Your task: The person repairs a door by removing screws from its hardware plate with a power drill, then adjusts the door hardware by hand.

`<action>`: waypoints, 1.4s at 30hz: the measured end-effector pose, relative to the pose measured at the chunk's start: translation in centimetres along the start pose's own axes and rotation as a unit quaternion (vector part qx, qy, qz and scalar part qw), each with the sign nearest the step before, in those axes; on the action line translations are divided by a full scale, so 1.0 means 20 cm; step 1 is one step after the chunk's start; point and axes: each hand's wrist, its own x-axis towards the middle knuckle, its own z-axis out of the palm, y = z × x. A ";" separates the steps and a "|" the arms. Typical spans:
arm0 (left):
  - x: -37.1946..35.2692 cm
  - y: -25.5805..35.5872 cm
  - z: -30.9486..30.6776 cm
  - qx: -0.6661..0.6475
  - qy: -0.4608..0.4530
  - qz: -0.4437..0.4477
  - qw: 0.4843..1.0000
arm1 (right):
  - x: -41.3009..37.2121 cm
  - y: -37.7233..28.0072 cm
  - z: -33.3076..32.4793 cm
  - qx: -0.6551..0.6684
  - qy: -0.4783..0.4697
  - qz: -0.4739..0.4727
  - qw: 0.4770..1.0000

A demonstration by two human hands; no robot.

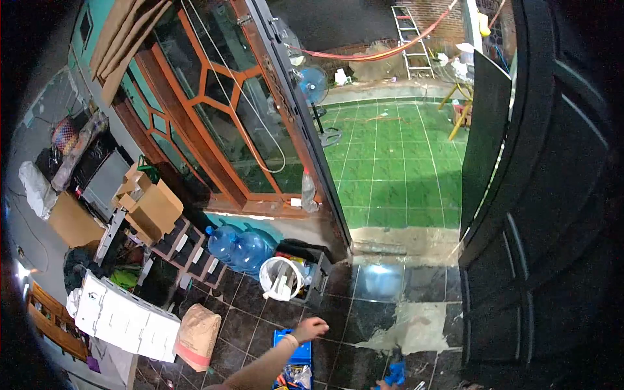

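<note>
The left hand (311,328) hung over the dark tiled floor (260,312), its arm reaching in from 7 o'clock. Its fingers were curled in, but whether the grip held anything could not be told. Just below it, at 6 o'clock, stood an open blue toolbox (300,354) with small items inside, near the hand but not touching it. At 4 o'clock from the left hand, at the bottom edge of the view, only a sliver of the right hand (383,386) showed. It lay against a blue tool (395,373), and its grip was too cropped to tell. Beside that tool, at 12 o'clock from it, a pale cement patch (409,328) spread over the tiles. At 11 o'clock from the left hand a white bucket (281,278) sat in a black crate (318,279), with two blue water jugs (239,248) just beyond at 10 o'clock. At 9 o'clock a tan sack (197,337) leaned beside white boxes (123,318). Farther off at 10 o'clock were cardboard boxes (153,207). A wood-framed glass door (214,110) rose at 11 o'clock. A green tiled yard (396,162) lay at 12 o'clock, with a fan (313,84) and a ladder (413,39) at its far side. A black door (546,208) filled the view at 2 o'clock.
</note>
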 end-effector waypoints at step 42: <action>1.11 2.70 -1.26 -0.142 0.595 0.363 0.703 | 0.57 -4.28 1.70 -0.002 -0.617 -0.306 0.725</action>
